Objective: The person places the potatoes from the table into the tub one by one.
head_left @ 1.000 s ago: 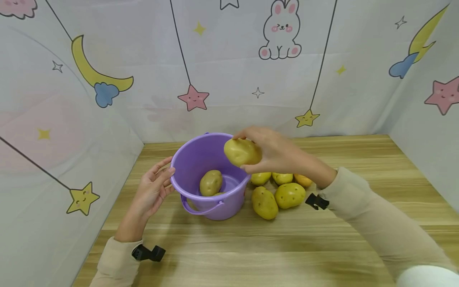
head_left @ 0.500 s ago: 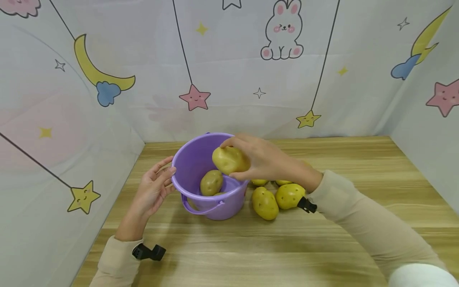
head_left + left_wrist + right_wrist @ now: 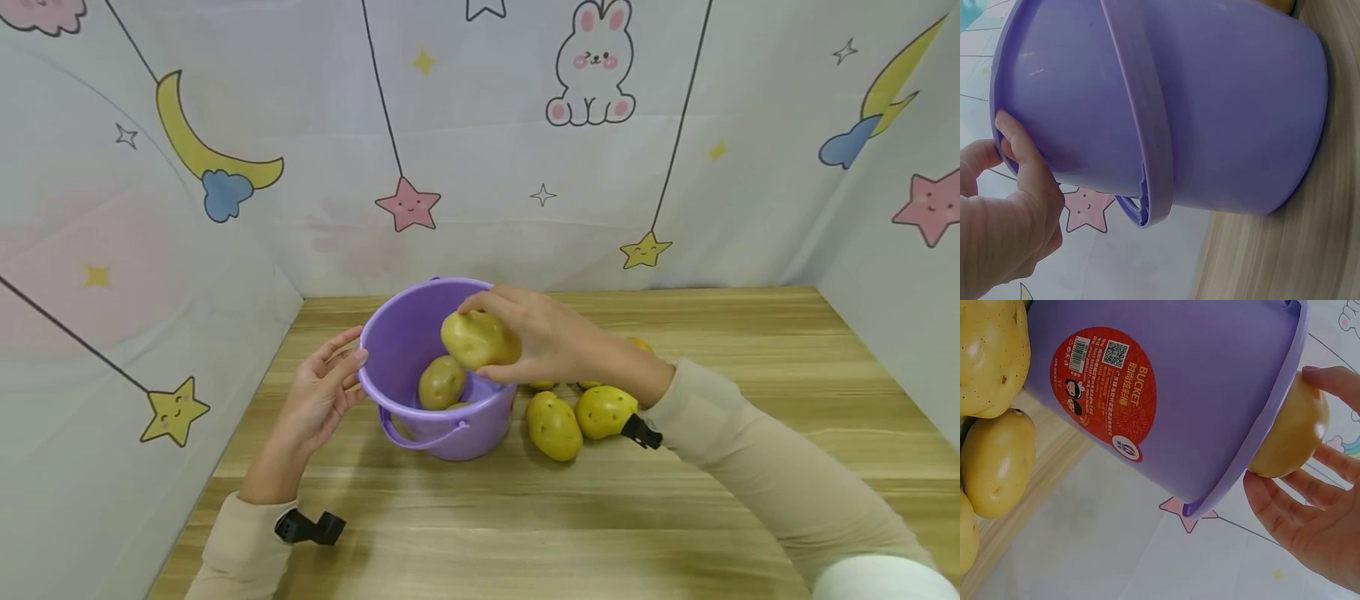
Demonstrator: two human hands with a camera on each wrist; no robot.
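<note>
A purple bucket [image 3: 465, 433] stands upright on the wooden table, its handle hanging down at the front. My left hand [image 3: 321, 392] pinches the bucket's left rim between thumb and fingers, as the left wrist view also shows. In my right hand [image 3: 543, 337] is a yellow potato [image 3: 477, 340], gripped over the bucket's mouth near the right rim. Seen from the right wrist, that potato [image 3: 1294, 431] is partly hidden behind the rim. Inside the bucket lies a browner potato [image 3: 442, 383]; the edge of another shows below it, mostly hidden by the front wall.
Right of the bucket, a potato [image 3: 554, 426] and another potato [image 3: 606, 412] lie on the table [image 3: 480, 533]. Several more sit behind them, partly covered by my right forearm. A patterned white cloth [image 3: 480, 150] hangs behind and at both sides.
My right hand has carried the yellow potato left and slightly down, from the right rim to over the bucket's opening. The left hand and bucket stay in place.
</note>
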